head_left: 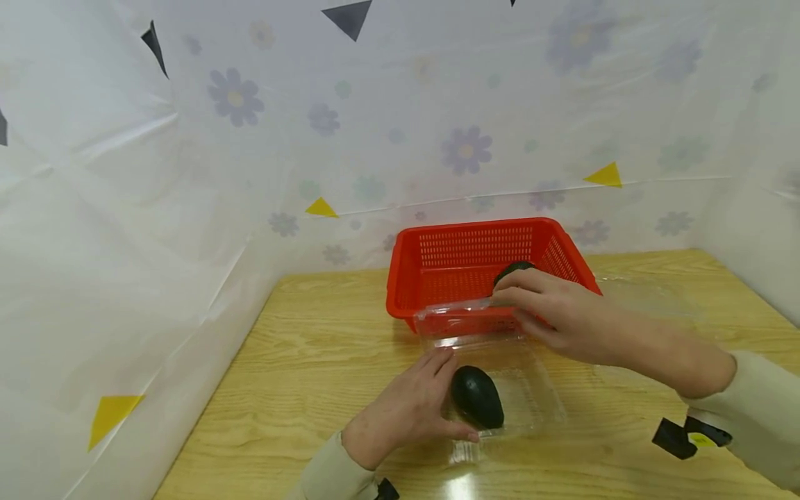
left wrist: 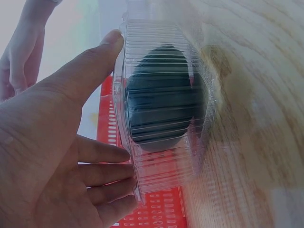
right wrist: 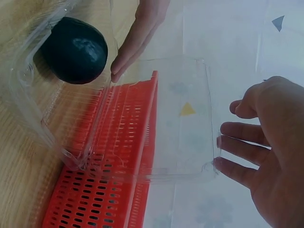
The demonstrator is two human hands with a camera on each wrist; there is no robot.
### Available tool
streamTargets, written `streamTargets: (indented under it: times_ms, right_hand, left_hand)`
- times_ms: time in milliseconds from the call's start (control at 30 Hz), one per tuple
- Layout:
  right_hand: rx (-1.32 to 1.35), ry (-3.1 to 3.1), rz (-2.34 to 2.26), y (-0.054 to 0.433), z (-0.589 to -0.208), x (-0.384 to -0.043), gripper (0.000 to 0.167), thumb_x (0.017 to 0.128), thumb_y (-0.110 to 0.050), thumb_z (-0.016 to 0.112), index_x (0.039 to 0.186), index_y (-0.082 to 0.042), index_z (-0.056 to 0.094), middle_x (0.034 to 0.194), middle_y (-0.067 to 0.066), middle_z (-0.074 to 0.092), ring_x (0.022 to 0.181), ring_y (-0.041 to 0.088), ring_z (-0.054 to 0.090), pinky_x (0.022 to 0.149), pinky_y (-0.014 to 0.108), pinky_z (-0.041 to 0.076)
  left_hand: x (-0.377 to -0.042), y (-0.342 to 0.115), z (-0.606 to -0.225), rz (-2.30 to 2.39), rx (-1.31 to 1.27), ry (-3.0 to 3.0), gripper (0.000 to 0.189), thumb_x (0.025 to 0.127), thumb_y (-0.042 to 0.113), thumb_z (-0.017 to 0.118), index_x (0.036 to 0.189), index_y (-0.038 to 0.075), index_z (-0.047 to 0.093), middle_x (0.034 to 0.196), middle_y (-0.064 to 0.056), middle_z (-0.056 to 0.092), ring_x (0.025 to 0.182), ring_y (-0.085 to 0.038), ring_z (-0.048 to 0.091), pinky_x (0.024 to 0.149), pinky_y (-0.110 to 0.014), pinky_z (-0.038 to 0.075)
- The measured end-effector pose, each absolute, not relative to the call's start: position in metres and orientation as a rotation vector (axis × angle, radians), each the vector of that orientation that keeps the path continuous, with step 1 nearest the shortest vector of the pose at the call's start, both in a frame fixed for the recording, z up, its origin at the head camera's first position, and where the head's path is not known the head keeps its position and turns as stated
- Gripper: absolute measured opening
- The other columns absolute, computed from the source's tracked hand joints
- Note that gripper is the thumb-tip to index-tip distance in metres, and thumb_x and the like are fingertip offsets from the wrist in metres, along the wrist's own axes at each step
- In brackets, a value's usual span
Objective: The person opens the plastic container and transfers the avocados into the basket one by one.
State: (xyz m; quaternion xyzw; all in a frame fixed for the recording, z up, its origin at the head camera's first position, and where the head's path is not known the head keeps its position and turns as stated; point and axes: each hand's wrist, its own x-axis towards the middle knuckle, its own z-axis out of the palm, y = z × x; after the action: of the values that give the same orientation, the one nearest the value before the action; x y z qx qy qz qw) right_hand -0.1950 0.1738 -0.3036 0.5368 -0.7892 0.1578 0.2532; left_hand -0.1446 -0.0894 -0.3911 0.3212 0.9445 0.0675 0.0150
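Note:
A clear plastic clamshell container (head_left: 531, 403) lies on the table with its lid (right wrist: 180, 128) raised at the back. Inside its left part sits a dark green avocado (head_left: 478, 398), seen through the ribbed wall in the left wrist view. My left hand (head_left: 415, 403) rests against the container's left rim, thumb and fingers spread along it. At the lid's upper edge, my right hand (head_left: 562, 312) touches the plastic with its fingertips, the thumb standing apart in the right wrist view. Another dark avocado (head_left: 515, 269) lies in the red basket, partly hidden behind the right hand.
The red perforated basket (head_left: 475, 229) stands directly behind the container. More clear plastic (head_left: 650, 298) lies to the right, partly hidden by the right arm. A patterned white sheet (head_left: 400, 139) encloses the wooden table (head_left: 300, 361) at the back and sides.

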Motion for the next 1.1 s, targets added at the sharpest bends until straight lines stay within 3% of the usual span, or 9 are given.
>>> streamTargets:
  times_ms: [400,700,867,1100]
  right_hand:
    - [1.471,-2.057,0.395,0.165,-0.314,-0.186,0.045,0.107,-0.041,0.031,0.110,-0.014,0.068,0.115,0.001,0.064,0.106,0.012,0.059,0.089,0.022,0.054]
    - [1.497,-2.041,0.426,0.163,-0.325,-0.180,0.040,0.106,-0.034,0.034,0.110,-0.014,0.067,0.119,0.001,0.063,0.112,0.019,0.058,0.109,0.014,0.036]
    - [1.524,-2.049,0.434,0.163,-0.329,-0.177,0.038,0.106,-0.032,0.034,0.110,-0.014,0.067,0.116,-0.001,0.063,0.110,0.017,0.058,0.108,0.017,0.039]
    - [1.527,-2.082,0.397,0.164,-0.338,-0.175,0.041,0.106,-0.034,0.029,0.111,-0.018,0.066,0.114,-0.005,0.063,0.103,0.012,0.059,0.091,0.027,0.053]
  left_hand:
    - [-0.146,-0.090,-0.392,0.237,0.995,2.921,0.106,0.075,0.075,0.066,0.152,0.009,0.035,0.157,-0.007,0.037,0.146,-0.022,0.036,0.116,-0.037,0.038]
    - [-0.146,-0.091,-0.393,0.251,1.019,2.936,0.107,0.074,0.076,0.066,0.152,0.009,0.035,0.157,-0.007,0.037,0.146,-0.022,0.036,0.116,-0.037,0.039]
    - [-0.146,-0.090,-0.393,0.247,1.027,2.937,0.107,0.075,0.076,0.065,0.152,0.009,0.034,0.157,-0.006,0.037,0.146,-0.021,0.036,0.116,-0.037,0.038]
    - [-0.144,-0.089,-0.392,0.224,1.065,2.964,0.106,0.075,0.076,0.065,0.151,0.008,0.036,0.156,-0.008,0.039,0.144,-0.022,0.038,0.115,-0.036,0.040]
